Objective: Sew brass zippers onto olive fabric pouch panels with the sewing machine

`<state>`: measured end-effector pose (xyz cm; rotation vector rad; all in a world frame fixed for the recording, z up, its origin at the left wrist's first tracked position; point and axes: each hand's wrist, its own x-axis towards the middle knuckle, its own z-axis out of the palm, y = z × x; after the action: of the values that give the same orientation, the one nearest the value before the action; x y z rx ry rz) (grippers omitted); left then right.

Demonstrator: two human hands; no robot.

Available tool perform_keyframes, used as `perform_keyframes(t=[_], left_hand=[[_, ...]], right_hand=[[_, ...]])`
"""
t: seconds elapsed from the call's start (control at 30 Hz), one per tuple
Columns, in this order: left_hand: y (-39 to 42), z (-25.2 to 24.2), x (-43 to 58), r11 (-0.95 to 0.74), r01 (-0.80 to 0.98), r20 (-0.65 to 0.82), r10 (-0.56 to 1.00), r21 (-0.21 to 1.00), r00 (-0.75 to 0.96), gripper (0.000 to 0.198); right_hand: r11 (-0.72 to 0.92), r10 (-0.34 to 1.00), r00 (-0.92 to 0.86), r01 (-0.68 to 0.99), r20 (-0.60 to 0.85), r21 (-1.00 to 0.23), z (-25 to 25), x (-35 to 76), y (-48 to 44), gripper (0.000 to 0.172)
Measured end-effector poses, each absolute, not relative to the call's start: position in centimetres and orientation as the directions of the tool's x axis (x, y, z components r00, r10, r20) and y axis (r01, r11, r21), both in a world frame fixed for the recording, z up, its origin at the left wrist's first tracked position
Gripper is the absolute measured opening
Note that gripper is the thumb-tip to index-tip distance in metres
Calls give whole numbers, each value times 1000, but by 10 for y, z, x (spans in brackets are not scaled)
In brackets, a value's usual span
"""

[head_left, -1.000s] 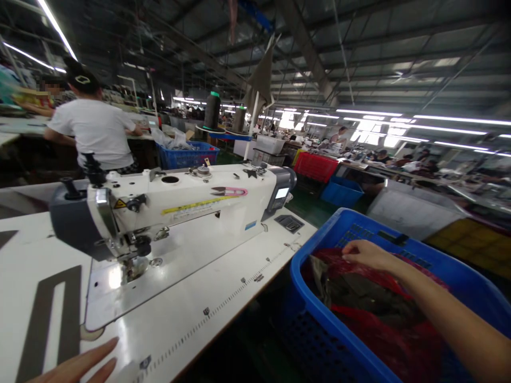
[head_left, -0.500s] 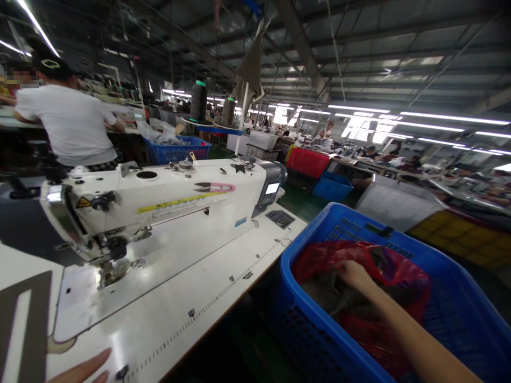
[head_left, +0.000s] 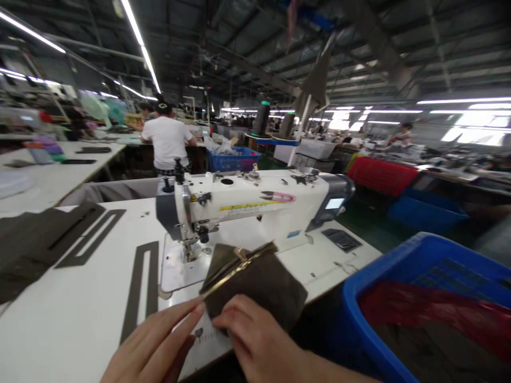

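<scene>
A dark olive zippered fabric piece (head_left: 263, 279) with a gold-coloured zipper lies tilted over the machine bed, just right of the needle area. My right hand (head_left: 259, 335) has its fingers closed on the near edge of this piece. My left hand (head_left: 159, 340) reaches its left corner, fingertips closed together at the zipper's end; the thumb is partly hidden. Behind the fabric stands a white sewing machine (head_left: 255, 194), with pink-handled thread snips (head_left: 279, 197) lying against its arm.
Dark frame-shaped strips (head_left: 138, 287) and a larger dark fabric panel (head_left: 43, 239) lie on the white table (head_left: 75, 314) at left. A blue basket (head_left: 359, 314) with a red plastic bag (head_left: 435, 308) stands at right. Thread cones (head_left: 261, 119) rise behind the machine. A person in white (head_left: 165, 138) works farther back.
My right hand has come out of the basket to the table, and the zippered fabric piece is now there. My left hand has moved in to it. The view has turned left.
</scene>
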<state>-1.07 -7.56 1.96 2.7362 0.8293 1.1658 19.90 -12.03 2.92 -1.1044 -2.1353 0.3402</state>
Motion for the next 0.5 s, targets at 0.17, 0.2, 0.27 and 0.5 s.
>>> perform_keyframes(t=[0.17,0.2,0.27,0.5], left_hand=[[-74,16,-22,-776,610,397,616,160,681,41],[-76,14,-22,-773,610,344,629,174,697,42],[-79,11,-21,-736,634,273,677,238,684,50],[-89,9,-14,-618,684,189,779,387,597,21]], right_hand=[[708,694,-640,524,331,-472,-33,162,-125,14],[704,694,-642,508,327,-497,-29,165,-127,13],[667,733,-581,511,353,-542,-10,178,-127,8],[548,831,-386,687,400,-477,18,216,-81,16]])
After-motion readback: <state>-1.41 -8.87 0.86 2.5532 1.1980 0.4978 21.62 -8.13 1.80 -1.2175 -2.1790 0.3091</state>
